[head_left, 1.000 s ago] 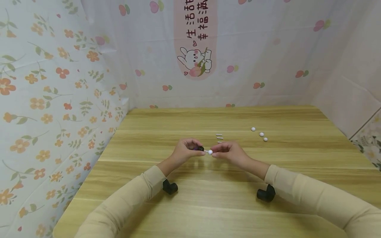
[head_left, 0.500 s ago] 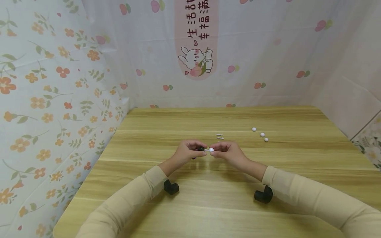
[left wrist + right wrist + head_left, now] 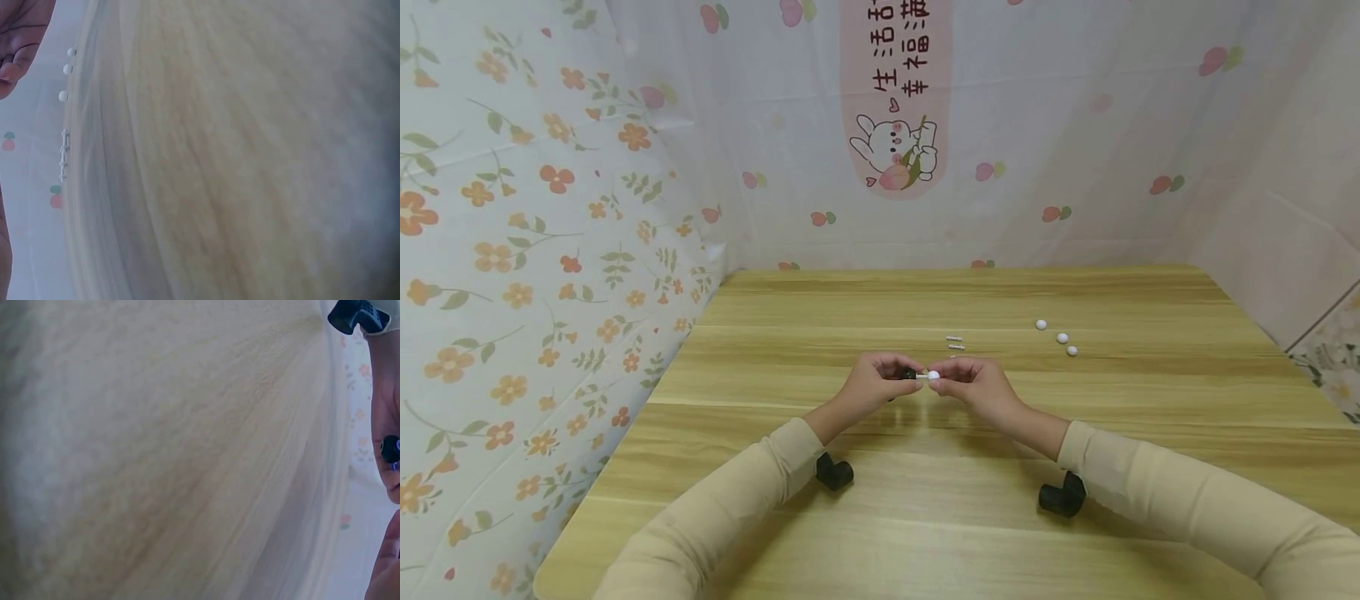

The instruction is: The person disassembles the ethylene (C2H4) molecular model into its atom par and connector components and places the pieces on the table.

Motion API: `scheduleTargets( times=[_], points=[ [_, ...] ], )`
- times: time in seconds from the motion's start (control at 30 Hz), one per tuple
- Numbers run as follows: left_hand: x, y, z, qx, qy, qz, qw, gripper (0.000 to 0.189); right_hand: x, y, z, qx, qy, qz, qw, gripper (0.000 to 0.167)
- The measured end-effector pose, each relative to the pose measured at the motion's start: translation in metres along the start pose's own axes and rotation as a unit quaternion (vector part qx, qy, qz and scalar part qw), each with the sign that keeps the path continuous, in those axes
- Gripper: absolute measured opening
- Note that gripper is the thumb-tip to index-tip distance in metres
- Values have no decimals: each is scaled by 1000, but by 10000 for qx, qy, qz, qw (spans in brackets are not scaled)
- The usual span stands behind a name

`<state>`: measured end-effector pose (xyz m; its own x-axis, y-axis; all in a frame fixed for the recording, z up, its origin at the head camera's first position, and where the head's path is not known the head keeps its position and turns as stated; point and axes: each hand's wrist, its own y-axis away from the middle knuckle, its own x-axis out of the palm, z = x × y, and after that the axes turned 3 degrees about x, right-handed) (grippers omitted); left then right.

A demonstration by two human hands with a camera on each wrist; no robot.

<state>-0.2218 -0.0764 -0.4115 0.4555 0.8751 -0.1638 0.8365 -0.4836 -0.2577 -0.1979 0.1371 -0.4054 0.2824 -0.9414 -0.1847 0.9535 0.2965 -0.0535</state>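
Note:
My left hand (image 3: 874, 382) pinches a black ball (image 3: 909, 374) between thumb and fingers. In the right wrist view, the black ball (image 3: 390, 449) shows a small hole and a purple piece beside it. My right hand (image 3: 981, 385) pinches a small white ball (image 3: 933, 376) with thumb and fingertips. Between the two balls runs a short white rod (image 3: 922, 377), lying about level; whether it is seated in both is too small to tell. Both hands are held just above the wooden table, fingertips almost meeting. Fingers hide part of what the left hand holds.
Several short white rods (image 3: 955, 347) lie behind the hands on the wooden table (image 3: 820, 308); the nearest is partly hidden by the right hand. Farther right lie loose white balls (image 3: 1062, 338). Black wrist mounts (image 3: 835, 473) hang below the sleeves. A patterned cloth (image 3: 760, 125) backs the table.
Both hands have shifted slightly, the white ball rising a little and lining up with the black one. More of the rod between them shows. The loose rods and balls stay put.

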Motion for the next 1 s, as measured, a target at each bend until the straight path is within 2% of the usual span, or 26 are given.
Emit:
scheduleTargets(
  times=[0.43,0.6,0.73,0.9,1.0],
  points=[
    [0,-1,0,105,-36,24,9999,13,1,1,3,-28,61,-111,9999,27],
    [0,-2,-1,-1,-34,12,10000,13,1,1,4,-69,74,-118,9999,26],
    [0,-2,-8,-80,-25,30,10000,13,1,1,6,-52,74,-129,9999,26],
    [3,3,-28,-57,22,106,9999,12,-2,0,4,-91,145,-154,9997,24],
    [3,3,-33,-26,12,115,9999,12,-3,-1,1,-135,204,-160,9996,24]
  ],
)
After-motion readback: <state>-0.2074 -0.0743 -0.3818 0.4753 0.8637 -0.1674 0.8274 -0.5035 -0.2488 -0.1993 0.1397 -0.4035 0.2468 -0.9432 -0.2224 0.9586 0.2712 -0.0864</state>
